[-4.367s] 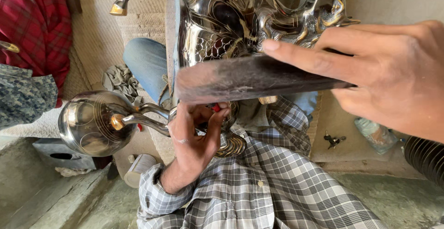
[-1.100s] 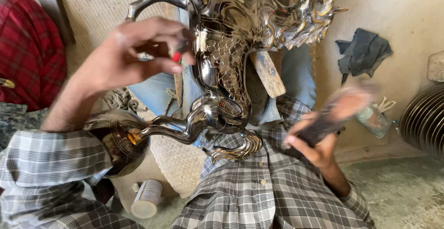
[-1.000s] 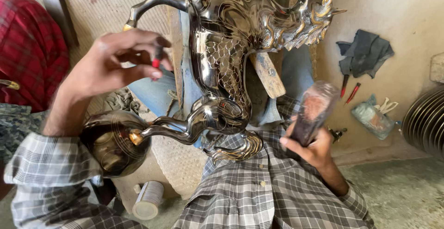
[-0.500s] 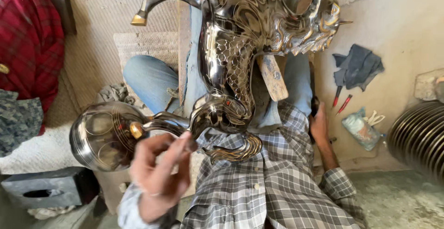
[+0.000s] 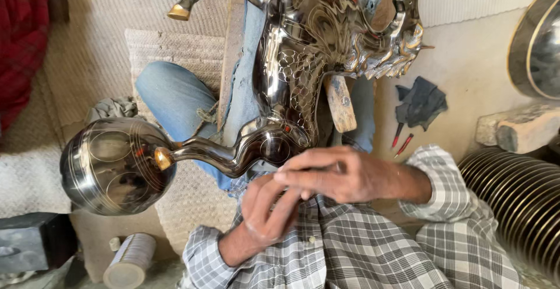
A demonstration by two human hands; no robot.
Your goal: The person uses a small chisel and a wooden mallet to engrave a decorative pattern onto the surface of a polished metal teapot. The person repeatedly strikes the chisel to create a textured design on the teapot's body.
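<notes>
Presently, the engraved metal horse figure [image 5: 297, 73] lies across the person's lap, dark polished body patterned with fine scrollwork, one gold-tipped hoof [image 5: 178, 12] raised toward the top of the view and another leg reaching down to a round metal ball [image 5: 114, 165] at the left. A wooden handle [image 5: 340, 103] rests against the figure's flank, just above the hands.

The left hand [image 5: 271, 210] sits directly below the figure, fingers curled upward and drawn loosely together. The right hand [image 5: 344, 175] crosses over it, fingers extended and pressed close, its fingertips meeting those of the left. Something small may be pinched between them, but it cannot be made out. Neither hand is on the figure.

Around this: two red-handled tools [image 5: 402, 140] and a dark cloth [image 5: 421, 101] lie on the pale floor to the right, a ribbed metal vessel [image 5: 519, 198] beyond them, a spool of pale wire [image 5: 129, 261] lower left.

Risk assessment: with both hands off it, the figure rests only on the legs and the ball; in my judgement a shift of the knee could roll it, scuffing the finish. The loose handle could also slide off.
</notes>
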